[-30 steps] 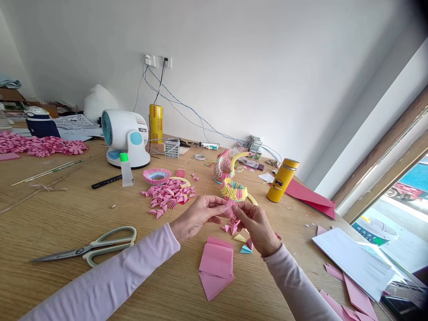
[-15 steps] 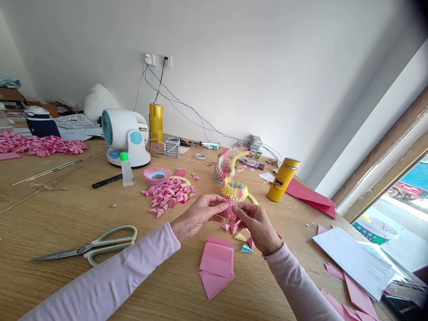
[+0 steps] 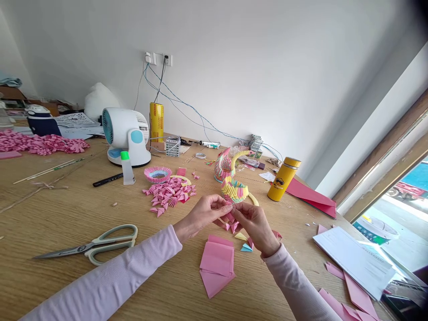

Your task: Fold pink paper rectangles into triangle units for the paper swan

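My left hand (image 3: pixel 203 216) and my right hand (image 3: pixel 256 225) meet above the wooden table (image 3: pixel 67 214), fingertips pinched together on a small pink folded paper piece (image 3: pixel 230 217). Right below them lie a few folded triangles (image 3: pixel 241 236) in pink, yellow and blue. Nearer to me sits a stack of pink paper rectangles (image 3: pixel 216 263). Behind the hands stands a small yellow-and-pink ring of joined paper units (image 3: pixel 235 189). A heap of pink folded triangles (image 3: pixel 169 194) lies to the left of it.
Scissors (image 3: pixel 90 245) lie at the left front. A white desk fan (image 3: pixel 125 136), a glue bottle (image 3: pixel 127 169), a black pen (image 3: pixel 107 179) and a pink paper bowl (image 3: pixel 157 174) stand farther back. A yellow flask (image 3: pixel 283 179), red paper (image 3: pixel 310 196) and white sheets (image 3: pixel 354 258) are at the right.
Both hands have shifted slightly while working the pink piece between the fingertips. Nothing else on the table has moved.
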`<state>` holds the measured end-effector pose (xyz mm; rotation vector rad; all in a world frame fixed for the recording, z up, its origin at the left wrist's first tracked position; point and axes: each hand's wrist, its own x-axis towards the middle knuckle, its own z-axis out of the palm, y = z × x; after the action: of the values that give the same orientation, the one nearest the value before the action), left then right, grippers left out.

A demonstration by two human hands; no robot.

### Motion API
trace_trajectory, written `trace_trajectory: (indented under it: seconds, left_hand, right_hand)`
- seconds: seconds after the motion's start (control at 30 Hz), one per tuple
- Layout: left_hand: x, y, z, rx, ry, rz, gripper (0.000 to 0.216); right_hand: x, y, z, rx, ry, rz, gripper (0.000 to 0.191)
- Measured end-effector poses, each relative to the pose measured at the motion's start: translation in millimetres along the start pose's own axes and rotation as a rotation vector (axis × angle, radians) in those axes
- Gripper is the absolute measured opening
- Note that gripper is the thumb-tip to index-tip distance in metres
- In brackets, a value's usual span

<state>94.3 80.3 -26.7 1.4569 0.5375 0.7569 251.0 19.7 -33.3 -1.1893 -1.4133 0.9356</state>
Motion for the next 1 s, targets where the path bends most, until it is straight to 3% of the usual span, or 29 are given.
trace_trajectory:
  seconds: [0.37, 0.6, 0.73, 1.0]
  left_hand:
    - [-0.1, 0.7, 5.9, 0.079, 0.016, -0.015, 0.012]
    - [-1.5, 0.0, 5.4, 0.1, -0.024, 0.03, 0.021]
    - [-1.7, 2.6, 6.9, 0.139, -0.01, 0.052, 0.02]
    - [-1.7, 1.8, 8.1, 0.213, -0.006, 0.059, 0.024]
  right_hand:
    - [1.9, 9.7, -2.5, -0.242, 0.065, -0.059, 0.028]
    - [-1.2, 2.7, 2.7, -0.463, 0.165, -0.189, 0.026]
    - [0.2, 4.4, -0.8, -0.39, 0.16, -0.168, 0.038]
    - [2.6, 8.4, -4.6, -0.255, 0.089, -0.116, 0.03]
